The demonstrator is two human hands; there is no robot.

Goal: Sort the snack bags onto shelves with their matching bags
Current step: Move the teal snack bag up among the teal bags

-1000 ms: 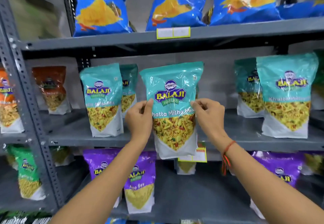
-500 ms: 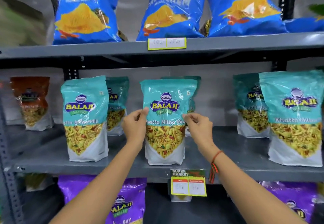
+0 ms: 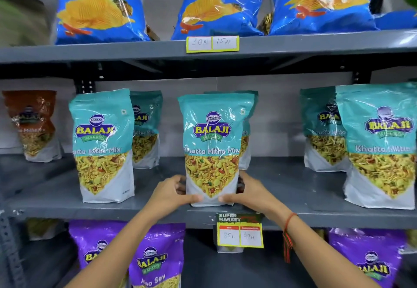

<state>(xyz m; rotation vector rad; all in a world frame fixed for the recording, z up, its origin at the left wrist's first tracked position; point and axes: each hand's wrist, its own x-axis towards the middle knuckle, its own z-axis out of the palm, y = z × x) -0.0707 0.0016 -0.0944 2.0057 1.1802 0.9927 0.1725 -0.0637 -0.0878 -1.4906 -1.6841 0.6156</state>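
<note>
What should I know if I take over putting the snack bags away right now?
Left hand: holds the lower left edge of the teal Khatta Mitha Mix bag.
Right hand: holds its lower right edge.
The bag stands upright on the middle shelf, in front of another teal bag, with matching teal bags on both sides.
Blue chip bags are on the shelf above, purple bags on the shelf below.
Done: this bag is on the right shelf.
Left: let go, and check it stays up. An orange bag sits at the far left of this shelf; it may need moving.
</note>
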